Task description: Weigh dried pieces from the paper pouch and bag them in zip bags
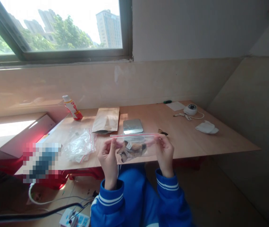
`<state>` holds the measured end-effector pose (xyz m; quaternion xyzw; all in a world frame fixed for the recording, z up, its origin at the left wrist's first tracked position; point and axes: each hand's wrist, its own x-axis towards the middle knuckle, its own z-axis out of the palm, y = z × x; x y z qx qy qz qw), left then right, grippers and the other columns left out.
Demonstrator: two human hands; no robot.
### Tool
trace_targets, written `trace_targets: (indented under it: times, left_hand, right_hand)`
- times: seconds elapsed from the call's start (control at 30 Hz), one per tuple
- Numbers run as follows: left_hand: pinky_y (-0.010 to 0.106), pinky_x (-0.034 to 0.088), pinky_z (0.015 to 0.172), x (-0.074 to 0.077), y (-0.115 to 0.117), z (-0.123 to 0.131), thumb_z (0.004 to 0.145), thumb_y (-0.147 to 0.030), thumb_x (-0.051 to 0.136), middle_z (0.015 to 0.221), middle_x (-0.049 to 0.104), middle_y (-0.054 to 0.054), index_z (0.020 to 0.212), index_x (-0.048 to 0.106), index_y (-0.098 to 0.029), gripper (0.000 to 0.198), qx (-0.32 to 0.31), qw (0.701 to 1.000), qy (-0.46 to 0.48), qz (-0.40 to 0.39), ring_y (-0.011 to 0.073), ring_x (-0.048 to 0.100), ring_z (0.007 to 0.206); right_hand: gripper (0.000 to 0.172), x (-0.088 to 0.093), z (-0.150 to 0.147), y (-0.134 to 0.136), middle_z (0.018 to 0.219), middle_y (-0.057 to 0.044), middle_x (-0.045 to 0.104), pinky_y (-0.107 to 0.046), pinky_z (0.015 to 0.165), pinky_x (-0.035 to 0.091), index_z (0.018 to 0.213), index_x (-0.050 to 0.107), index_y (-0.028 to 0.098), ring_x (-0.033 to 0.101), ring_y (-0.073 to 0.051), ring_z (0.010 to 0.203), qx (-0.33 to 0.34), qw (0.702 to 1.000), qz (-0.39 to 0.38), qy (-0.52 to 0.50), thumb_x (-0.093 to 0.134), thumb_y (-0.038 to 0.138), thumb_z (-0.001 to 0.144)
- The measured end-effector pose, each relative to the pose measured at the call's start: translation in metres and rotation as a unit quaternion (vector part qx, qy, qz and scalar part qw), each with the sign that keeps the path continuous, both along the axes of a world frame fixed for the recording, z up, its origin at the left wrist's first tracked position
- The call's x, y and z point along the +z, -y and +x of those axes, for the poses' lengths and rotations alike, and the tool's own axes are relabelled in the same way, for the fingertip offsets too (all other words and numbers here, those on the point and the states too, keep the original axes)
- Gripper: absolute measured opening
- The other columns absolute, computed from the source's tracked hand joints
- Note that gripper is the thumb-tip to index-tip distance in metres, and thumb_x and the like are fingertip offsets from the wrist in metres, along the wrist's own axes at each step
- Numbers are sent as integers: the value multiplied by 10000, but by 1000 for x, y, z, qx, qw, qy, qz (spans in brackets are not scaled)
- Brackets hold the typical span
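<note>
My left hand (108, 160) and my right hand (165, 154) pinch the two ends of a transparent zip-top bag (134, 148), just below its red-lined seal. The bag hangs in front of the table edge. Inside it lie dark brown and tan dried pieces (132, 151) and a small white label or scrap. A small brown piece (163, 132) sits on the wooden table (196, 138) just behind my right hand. Blue sleeves with white stripes cover both my wrists.
On the table are a kraft paper pouch (106, 120), a flat metal scale (133, 126), a crumpled plastic bag (79, 145), a drink bottle (72, 107), a white corded device (190, 109) and white cloth (207, 127). A power strip (75, 217) lies on the floor.
</note>
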<state>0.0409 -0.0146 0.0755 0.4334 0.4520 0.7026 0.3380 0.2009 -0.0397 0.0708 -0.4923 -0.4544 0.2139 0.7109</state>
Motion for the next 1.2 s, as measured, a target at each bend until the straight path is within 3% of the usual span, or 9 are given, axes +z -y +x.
trace_targets:
  times: [0.17,0.3,0.5,0.7,0.87,1.2]
  left_hand:
    - [218,480,592,-1,0,-4,802,-425,648,630,653,-21,776,644,-164,262,32,999,23,-5,109,616,585]
    - [191,473,567,-4,0,-11,790,-414,666,603,643,-35,785,630,-170,246,18,998,54,-10,94,609,560]
    - [228,520,601,-9,2,-22,779,-391,678,668,698,-11,790,606,-180,223,-20,997,74,-30,134,670,592]
    - [245,520,642,-12,0,-24,776,-379,682,697,691,-10,790,603,-179,216,-6,997,76,-18,151,682,655]
    - [243,511,716,-15,-3,-22,778,-374,682,745,692,0,788,639,-173,205,14,999,50,-3,139,662,734]
    - [250,499,735,-22,-4,-22,794,-392,668,786,714,14,830,699,-172,225,-43,998,-4,-36,148,651,757]
  right_hand:
    - [223,-2,-1,-2,662,-13,716,-295,589,542,877,643,210,672,-175,548,62,998,1,-21,618,430,848]
    - [240,-4,-3,-4,720,-29,734,-308,621,550,930,659,208,686,-182,587,79,997,-13,0,559,422,890]
    - [191,-7,-4,-8,682,-6,718,-297,675,543,899,658,213,684,-167,617,56,997,-1,44,548,368,906]
    - [149,-10,-5,-14,793,-21,721,-280,690,531,834,677,212,681,-178,771,9,997,14,74,597,332,872]
    - [129,-11,-4,-13,841,-24,728,-301,735,539,830,694,213,680,-188,819,6,997,18,69,612,308,859]
    - [210,-13,2,-11,833,-42,737,-329,744,557,825,707,196,688,-208,818,-37,999,-11,34,626,390,837]
